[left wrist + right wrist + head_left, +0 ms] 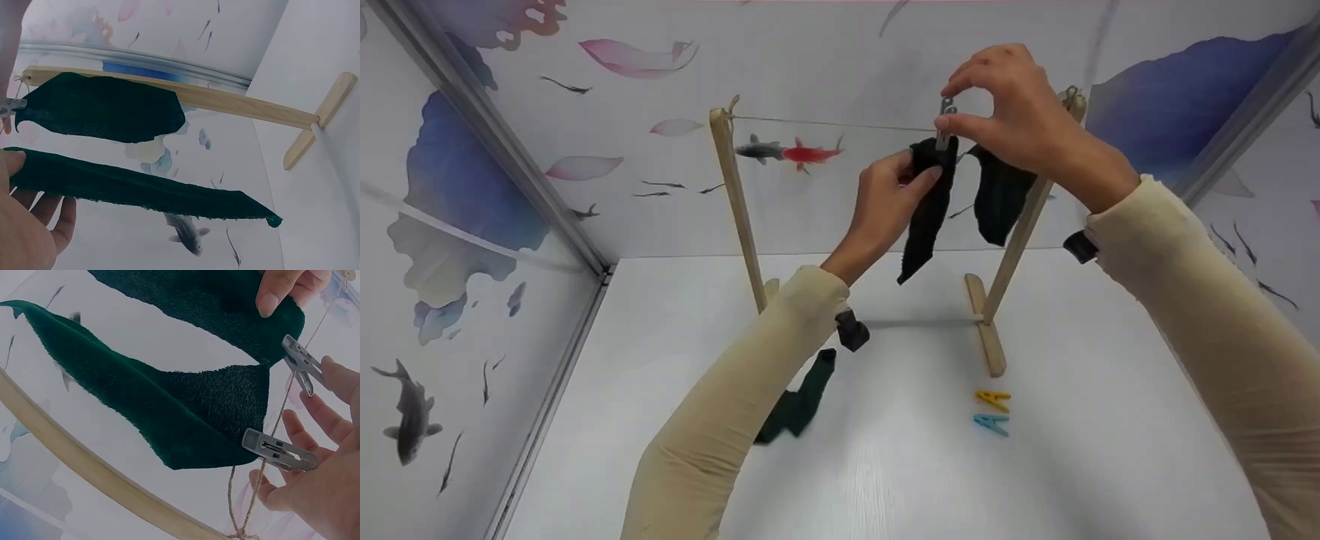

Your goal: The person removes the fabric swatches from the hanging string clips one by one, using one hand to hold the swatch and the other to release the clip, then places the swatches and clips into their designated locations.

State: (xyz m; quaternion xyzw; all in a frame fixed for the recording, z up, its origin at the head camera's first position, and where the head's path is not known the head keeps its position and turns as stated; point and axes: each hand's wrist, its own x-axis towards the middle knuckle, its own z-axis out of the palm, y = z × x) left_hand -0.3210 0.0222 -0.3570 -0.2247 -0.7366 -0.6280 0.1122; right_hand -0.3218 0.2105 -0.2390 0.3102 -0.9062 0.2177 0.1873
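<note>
My left hand (877, 196) pinches the upper end of a dark green cloth strip (931, 214) just under a thin string line (840, 126). The strip hangs down with a pointed lower end. Above it, my right hand (1024, 112) grips a grey clothespin (304, 363) between thumb and fingers. The clothespin's tip sits at the top corner of the strip, by the string. A second dark green cloth (1001, 196) hangs to the right, held to the string by another grey clothespin (278, 450); in the head view my right hand hides that clip.
The string is tied between two posts of a wooden rack (739, 214) on a white table (900, 465). A yellow clothespin (994, 399) and a blue clothespin (991, 424) lie at the rack's front right. Another dark green cloth (810, 397) lies partly behind my left sleeve.
</note>
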